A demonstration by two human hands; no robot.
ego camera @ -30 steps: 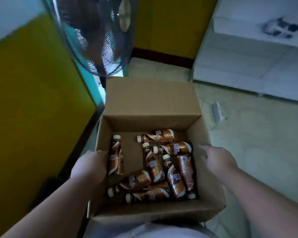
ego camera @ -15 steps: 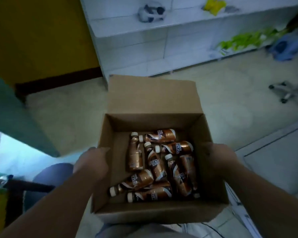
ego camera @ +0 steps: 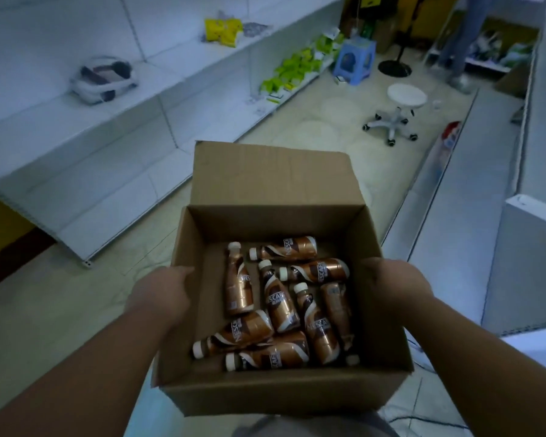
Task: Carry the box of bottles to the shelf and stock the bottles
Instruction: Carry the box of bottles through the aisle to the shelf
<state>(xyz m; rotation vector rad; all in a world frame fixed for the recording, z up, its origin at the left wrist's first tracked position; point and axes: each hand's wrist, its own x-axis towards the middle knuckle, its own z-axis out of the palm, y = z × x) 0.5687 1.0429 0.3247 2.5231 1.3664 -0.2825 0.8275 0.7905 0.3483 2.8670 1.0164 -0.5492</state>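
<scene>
Cardboard box (ego camera: 284, 395), open-topped, is held in mid-air in front of the carrier's body, one hand pressed against each side wall. Left hand (ego camera: 161, 294) is laid on the outside of the left wall, fingers curled toward the rim; right hand (ego camera: 394, 285) is laid on the outside of the right wall. Hands are set apart by the box's full width and clamped on it from both sides. Far flap (ego camera: 271, 175) is folded open and points away from the body.

Contents: bronze coffee bottles (ego camera: 278, 301) with white caps, lying flat and jumbled on the box floor, long axes mixed, some along the box and some across it. Roughly eight are counted; the overlap prevents an exact figure.

Shelf (ego camera: 114, 99): white tiered shelving, forward and to the left of the box, running away toward the far end of the aisle. It lies on the left hand's side; a leftward turn is judged necessary before stocking. Its near tiers appear mostly bare, apart from a white device (ego camera: 103, 77), yellow packets (ego camera: 223, 29) and green packets (ego camera: 293, 67) farther along.

Room: pale tiled floor (ego camera: 312, 121); a white wheeled stool (ego camera: 397, 111) and a blue plastic stool (ego camera: 355, 61) are stood in the aisle ahead. Lighting is dim.
</scene>
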